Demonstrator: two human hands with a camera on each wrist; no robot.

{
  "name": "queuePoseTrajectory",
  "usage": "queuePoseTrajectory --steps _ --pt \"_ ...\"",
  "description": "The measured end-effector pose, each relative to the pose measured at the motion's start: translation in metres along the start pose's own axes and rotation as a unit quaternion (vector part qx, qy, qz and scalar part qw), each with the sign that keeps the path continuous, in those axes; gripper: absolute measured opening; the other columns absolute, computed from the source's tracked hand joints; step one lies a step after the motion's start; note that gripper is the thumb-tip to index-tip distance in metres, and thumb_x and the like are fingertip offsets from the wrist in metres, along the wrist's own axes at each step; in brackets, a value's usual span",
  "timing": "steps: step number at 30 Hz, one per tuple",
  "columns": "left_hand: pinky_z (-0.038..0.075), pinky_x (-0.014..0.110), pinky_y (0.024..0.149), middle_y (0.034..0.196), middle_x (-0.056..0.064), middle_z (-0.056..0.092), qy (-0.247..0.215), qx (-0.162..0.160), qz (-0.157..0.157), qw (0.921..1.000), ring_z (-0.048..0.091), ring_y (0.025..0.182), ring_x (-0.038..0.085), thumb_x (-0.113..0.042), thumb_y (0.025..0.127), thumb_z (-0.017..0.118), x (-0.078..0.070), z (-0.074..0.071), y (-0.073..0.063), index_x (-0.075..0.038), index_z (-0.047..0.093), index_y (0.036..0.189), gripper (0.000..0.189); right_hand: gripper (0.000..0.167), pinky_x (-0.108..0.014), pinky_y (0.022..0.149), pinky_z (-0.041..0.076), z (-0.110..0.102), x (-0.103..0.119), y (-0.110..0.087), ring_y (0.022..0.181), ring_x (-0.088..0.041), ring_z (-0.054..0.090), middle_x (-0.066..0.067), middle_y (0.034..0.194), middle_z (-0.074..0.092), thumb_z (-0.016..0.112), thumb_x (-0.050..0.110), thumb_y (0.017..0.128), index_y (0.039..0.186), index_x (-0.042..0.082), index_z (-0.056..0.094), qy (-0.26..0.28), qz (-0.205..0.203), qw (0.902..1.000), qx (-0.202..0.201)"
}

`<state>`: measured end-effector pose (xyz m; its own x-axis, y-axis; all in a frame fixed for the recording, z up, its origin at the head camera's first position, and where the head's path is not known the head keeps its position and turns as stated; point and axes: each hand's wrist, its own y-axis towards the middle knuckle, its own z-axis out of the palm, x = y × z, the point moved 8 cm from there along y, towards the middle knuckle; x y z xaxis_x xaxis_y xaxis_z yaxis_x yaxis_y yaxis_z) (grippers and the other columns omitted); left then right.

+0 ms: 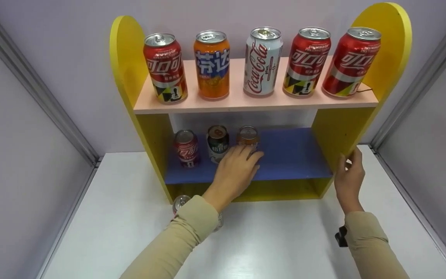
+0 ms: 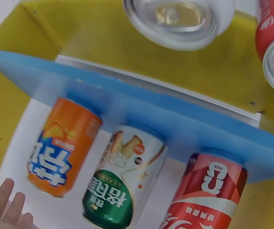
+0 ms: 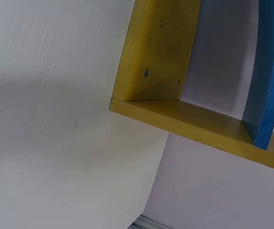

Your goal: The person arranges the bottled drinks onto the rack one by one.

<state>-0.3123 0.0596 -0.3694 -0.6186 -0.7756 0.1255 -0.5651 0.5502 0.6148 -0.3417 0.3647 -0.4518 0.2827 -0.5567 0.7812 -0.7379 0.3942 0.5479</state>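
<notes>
My left hand (image 1: 237, 166) reaches over the front of the blue middle shelf (image 1: 289, 155), fingers spread and relaxed, overlapping an orange soda can (image 1: 248, 133) in the head view. In the left wrist view, its fingers (image 2: 3, 198) show beside that can with a gap between. To the left on this shelf stand a green and white can (image 1: 218, 143) and a red cola can (image 1: 187, 149). My right hand (image 1: 350, 178) is at the outer side of the yellow right panel (image 1: 343, 131), thumb and fingers loosely bent close to its edge.
On the pink top shelf (image 1: 234, 104) stand several cans: red cola cans (image 1: 165, 68), an orange soda can (image 1: 212, 66) and a white cola can (image 1: 263, 62). Cans, one with its silver lid (image 1: 181, 200) showing, stand on the white table (image 1: 269, 240), partly behind my left forearm.
</notes>
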Motion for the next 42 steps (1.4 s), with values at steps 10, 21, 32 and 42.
queuePoseTrajectory --steps 10,21,32,42 --pt "0.054 0.029 0.087 0.103 0.000 0.066 -0.035 0.069 0.029 0.9966 0.062 0.094 0.016 -0.029 0.097 0.066 -0.012 0.001 -0.040 -0.017 0.071 0.108 0.017 0.040 -0.018 0.085 0.044 -0.002 -0.003 -0.004 0.111 -0.008 0.053 -0.014 0.128 0.059 0.047 0.017 0.106 0.144 0.005 0.044 -0.006 0.001 1.0000 -0.002" --pt "0.055 0.032 0.089 0.101 0.001 0.066 -0.039 0.121 0.039 0.9912 0.063 0.095 0.020 -0.028 0.092 0.072 0.007 0.004 -0.107 -0.015 0.071 0.104 0.018 0.039 -0.017 0.085 0.044 -0.003 -0.003 -0.001 0.113 -0.011 0.053 -0.014 0.128 0.059 0.047 0.015 0.106 0.143 0.003 0.044 -0.007 -0.008 0.9999 -0.005" --pt "0.049 0.045 0.100 0.136 0.010 0.055 -0.059 0.198 -0.038 0.9777 0.053 0.124 0.028 -0.032 0.085 0.078 0.031 0.020 -0.150 -0.015 0.061 0.128 0.049 0.038 -0.017 0.085 0.044 -0.001 -0.001 0.001 0.116 -0.022 0.054 -0.016 0.129 0.058 0.047 0.012 0.105 0.142 0.001 0.043 -0.007 -0.020 0.9998 -0.006" --pt "0.045 0.055 0.103 0.146 0.015 0.046 -0.089 0.250 -0.133 0.9549 0.046 0.132 0.033 -0.034 0.087 0.076 0.040 0.043 -0.157 -0.015 0.051 0.140 0.061 0.039 -0.016 0.086 0.044 -0.001 0.001 0.001 0.114 -0.018 0.054 -0.015 0.127 0.058 0.048 0.012 0.105 0.142 0.002 0.043 0.001 -0.023 0.9997 -0.005"
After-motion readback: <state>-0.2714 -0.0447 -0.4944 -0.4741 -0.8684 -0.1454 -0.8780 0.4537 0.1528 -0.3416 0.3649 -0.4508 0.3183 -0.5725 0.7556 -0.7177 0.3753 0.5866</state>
